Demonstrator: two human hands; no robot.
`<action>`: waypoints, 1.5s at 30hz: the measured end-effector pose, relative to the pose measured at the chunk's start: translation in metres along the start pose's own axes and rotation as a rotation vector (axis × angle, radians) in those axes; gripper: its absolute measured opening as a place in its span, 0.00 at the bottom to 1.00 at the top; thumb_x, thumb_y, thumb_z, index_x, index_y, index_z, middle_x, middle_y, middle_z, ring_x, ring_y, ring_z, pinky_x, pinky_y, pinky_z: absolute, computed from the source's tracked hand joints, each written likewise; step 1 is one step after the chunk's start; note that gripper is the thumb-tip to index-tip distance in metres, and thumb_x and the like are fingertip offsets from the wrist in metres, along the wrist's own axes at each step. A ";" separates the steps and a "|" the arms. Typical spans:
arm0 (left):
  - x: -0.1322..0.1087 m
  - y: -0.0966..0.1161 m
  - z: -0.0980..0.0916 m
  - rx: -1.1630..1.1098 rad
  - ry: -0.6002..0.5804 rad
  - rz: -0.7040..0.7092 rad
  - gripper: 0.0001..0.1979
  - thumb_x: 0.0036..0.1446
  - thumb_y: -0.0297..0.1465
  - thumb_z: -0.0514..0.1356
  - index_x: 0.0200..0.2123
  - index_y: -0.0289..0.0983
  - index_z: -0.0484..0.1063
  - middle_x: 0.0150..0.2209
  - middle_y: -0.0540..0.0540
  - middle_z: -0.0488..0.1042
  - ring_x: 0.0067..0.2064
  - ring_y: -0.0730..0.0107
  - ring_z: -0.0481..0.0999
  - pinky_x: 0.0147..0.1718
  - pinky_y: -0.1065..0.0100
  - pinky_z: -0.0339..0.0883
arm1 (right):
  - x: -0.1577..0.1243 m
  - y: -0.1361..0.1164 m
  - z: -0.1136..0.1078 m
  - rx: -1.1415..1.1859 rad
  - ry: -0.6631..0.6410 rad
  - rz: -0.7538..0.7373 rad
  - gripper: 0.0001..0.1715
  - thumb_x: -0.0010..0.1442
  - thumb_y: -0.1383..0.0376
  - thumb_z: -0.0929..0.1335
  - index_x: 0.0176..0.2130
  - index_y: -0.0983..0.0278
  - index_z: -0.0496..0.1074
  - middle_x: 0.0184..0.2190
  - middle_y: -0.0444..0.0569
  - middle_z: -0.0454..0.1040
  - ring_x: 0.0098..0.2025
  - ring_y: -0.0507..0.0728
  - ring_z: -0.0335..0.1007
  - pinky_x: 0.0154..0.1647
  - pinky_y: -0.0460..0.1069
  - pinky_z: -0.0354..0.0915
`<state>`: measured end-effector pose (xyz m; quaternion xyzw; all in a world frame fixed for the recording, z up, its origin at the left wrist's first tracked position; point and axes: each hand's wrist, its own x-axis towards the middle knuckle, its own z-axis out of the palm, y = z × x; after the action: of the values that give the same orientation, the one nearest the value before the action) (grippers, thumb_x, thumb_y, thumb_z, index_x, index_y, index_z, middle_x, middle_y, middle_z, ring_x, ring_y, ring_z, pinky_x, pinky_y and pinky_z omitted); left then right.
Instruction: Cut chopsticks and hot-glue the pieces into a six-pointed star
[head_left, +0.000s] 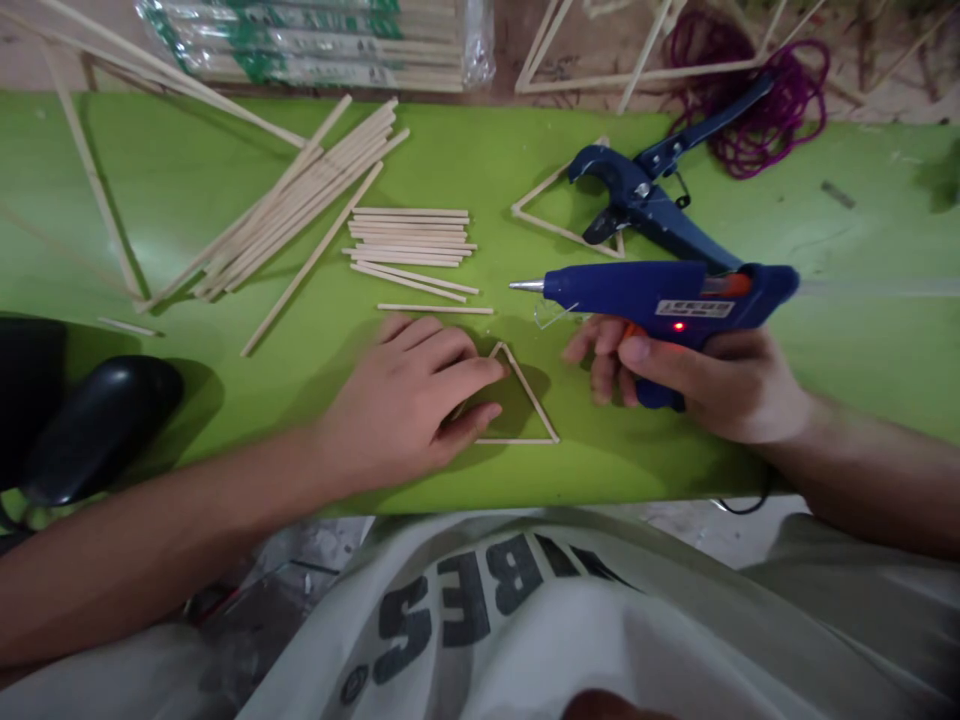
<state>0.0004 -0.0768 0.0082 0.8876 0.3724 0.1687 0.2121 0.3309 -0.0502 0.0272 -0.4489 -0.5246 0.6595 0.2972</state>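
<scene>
My left hand (416, 395) lies on the green table (187, 180) with fingers pressed on the left side of a small triangle of thin wooden sticks (534, 410). My right hand (705, 385) is closed round the handle of a blue hot glue gun (660, 293). The gun is held level, its metal nozzle pointing left, above and to the right of the triangle. A red light glows on the gun's side.
Short cut sticks (411, 240) lie in a row behind my left hand, long sticks (300, 205) fan out to the left. A blue cutter (645, 195) rests on another stick triangle (559, 205). Purple cord (757, 110) lies at the back right. A black object (90, 425) sits at left.
</scene>
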 end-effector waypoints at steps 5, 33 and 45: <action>0.000 0.003 -0.005 -0.113 0.023 -0.103 0.08 0.83 0.34 0.64 0.51 0.42 0.84 0.50 0.44 0.92 0.52 0.50 0.90 0.53 0.47 0.76 | -0.004 -0.004 0.010 0.060 -0.087 0.073 0.18 0.79 0.52 0.83 0.40 0.60 0.88 0.48 0.58 0.93 0.31 0.56 0.87 0.26 0.47 0.77; 0.001 0.006 -0.009 -0.121 -0.015 -0.124 0.12 0.85 0.37 0.62 0.53 0.45 0.87 0.54 0.44 0.95 0.54 0.51 0.93 0.57 0.45 0.81 | -0.002 -0.002 0.024 0.321 -0.091 0.328 0.18 0.65 0.57 0.88 0.41 0.57 0.82 0.65 0.58 0.93 0.35 0.63 0.95 0.17 0.49 0.67; 0.004 0.002 -0.015 -0.150 -0.057 -0.117 0.13 0.83 0.34 0.61 0.53 0.46 0.89 0.56 0.44 0.94 0.55 0.50 0.93 0.58 0.46 0.81 | -0.010 0.002 0.011 0.298 -0.045 0.226 0.15 0.75 0.53 0.84 0.43 0.56 0.82 0.62 0.55 0.93 0.35 0.60 0.90 0.24 0.52 0.71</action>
<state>-0.0024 -0.0711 0.0221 0.8504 0.4039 0.1581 0.2980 0.3257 -0.0636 0.0289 -0.4412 -0.3739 0.7690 0.2725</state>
